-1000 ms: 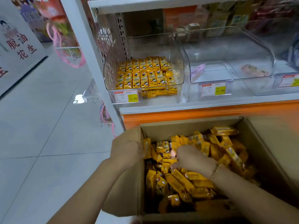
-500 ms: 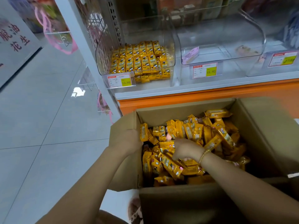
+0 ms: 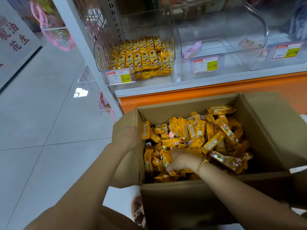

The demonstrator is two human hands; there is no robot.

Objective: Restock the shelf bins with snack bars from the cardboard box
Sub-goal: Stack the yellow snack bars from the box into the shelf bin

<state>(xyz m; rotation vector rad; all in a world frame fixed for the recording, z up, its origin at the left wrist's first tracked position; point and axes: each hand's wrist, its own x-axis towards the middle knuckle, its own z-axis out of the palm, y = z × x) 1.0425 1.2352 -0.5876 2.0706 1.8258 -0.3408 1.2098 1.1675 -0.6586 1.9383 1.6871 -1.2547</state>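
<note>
Right hand (image 3: 181, 161) is closing its fingers on snack bars (image 3: 196, 130), left hand (image 3: 127, 138) (fingers unreadable) bracing the cardboard box (image 3: 182, 112); a slippery handful is risking a spill.

Right hand (image 3: 181, 161) fingertips buried under snack bars (image 3: 196, 130) — left hand (image 3: 127, 138) blurred.

Cardboard box (image 3: 191, 205): brown paperboard, matt, slightly rough faces.
Snack bars (image 3: 214, 141): yellow film wrappers, glossy and creased, with bright glints.
Shelf bins (image 3: 101, 47): clear rigid plastic, smooth and shiny, with reflections on the curved walls.
Price tags (image 3: 118, 77): printed paper behind clear plastic holders.
Floor (image 3: 41, 113): pale tiles, smooth, highly glossy, mirroring a light.
Shelf upright (image 3: 114, 19): white perforated metal, by its look.
Bracelet (image 3: 201, 165): gold-coloured beads, shiny.
</note>
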